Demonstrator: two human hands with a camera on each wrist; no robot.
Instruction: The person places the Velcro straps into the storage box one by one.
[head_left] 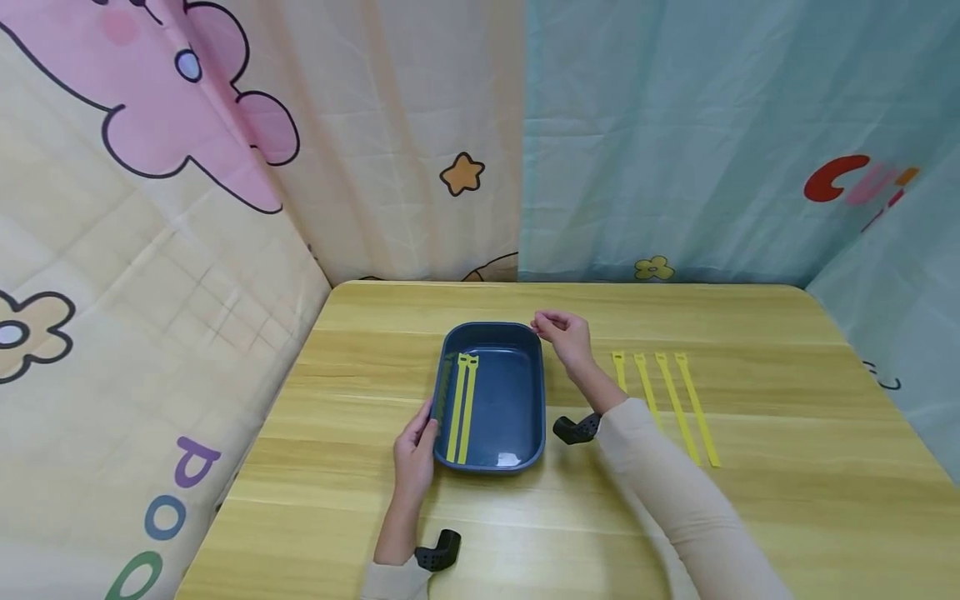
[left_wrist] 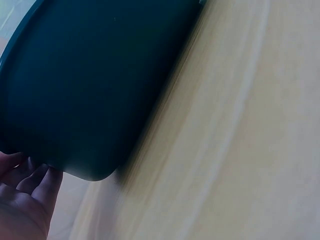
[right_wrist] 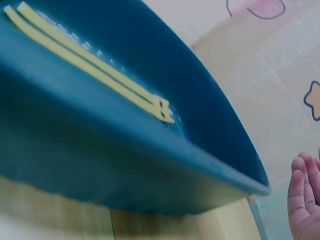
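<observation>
A dark blue rectangular tray with rounded corners sits on the table. Inside it, along its left side, two yellow cable straps with slotted heads lie side by side; they also show in the right wrist view as yellow straps. My left hand grips the tray's left wall near the front, thumb at the rim and fingers against the outside. Just off the tray's far right corner is my right hand, its fingers loosely bent with nothing visible in them. In the right wrist view its fingertips stand apart from the tray.
To the right of the tray, several more yellow straps lie in a row on the wooden table, partly hidden by the right forearm. Black wrist devices sit at both wrists. Printed curtains hang behind and beside the table.
</observation>
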